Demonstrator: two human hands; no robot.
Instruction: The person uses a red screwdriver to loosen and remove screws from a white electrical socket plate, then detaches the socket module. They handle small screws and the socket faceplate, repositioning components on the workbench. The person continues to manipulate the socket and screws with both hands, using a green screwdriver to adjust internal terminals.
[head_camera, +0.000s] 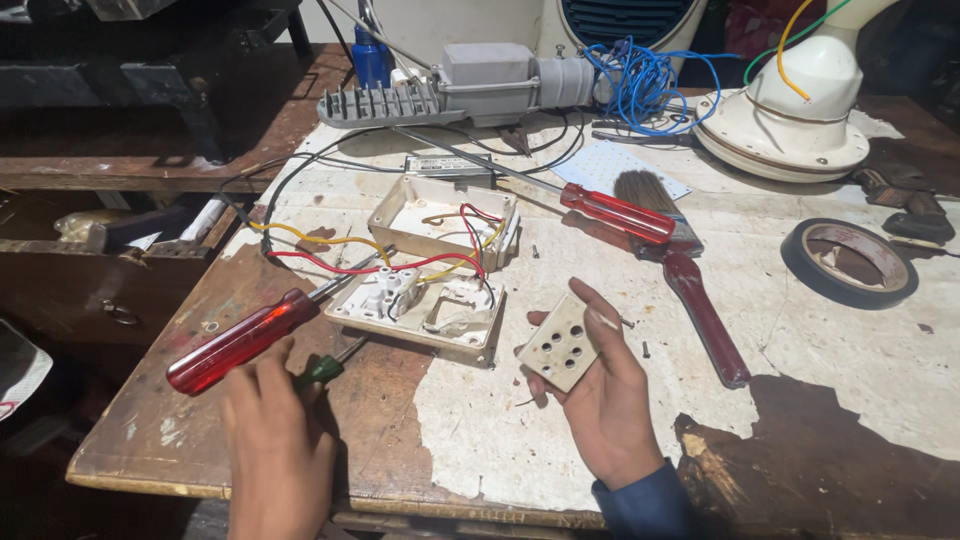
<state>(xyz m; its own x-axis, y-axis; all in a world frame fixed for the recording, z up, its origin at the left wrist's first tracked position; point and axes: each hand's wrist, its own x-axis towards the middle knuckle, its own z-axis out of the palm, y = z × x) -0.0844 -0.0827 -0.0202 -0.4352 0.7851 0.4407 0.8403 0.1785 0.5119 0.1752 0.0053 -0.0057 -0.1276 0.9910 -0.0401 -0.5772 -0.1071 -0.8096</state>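
Socket plate (560, 345): small beige square with round pin holes, sits in the right hand (600, 400) over the desk's near edge, just right of the open switch box (425, 305).
Right hand: palm up, fingers curled around the plate's edges, thumb along the top. Holding it, not squeezing.
Left hand (275, 440): near the desk's front-left corner, fingers on a little green-handled screwdriver (325, 368). Looks like a loose pinch, but the grip is partly hidden, so can't swear to it.
Big red screwdriver (240, 340): lies just above the left hand, tip pointing into the switch box.
Switch box: white plastic, opened up, red, yellow and black wires (400, 262) running out toward the desk's left edge.
How the plate handles: my guess is light, stiff, brittle plastic. Probably cracks if dropped or levered. Best held by the outer edges, as it is now, keeping fingers off the holes.
Other stuff: second red screwdriver (615, 212) and a paintbrush (680, 270) mid-desk, roll of black tape (850, 262) by the right edge, blue wire tangle (645, 85) at the far edge.
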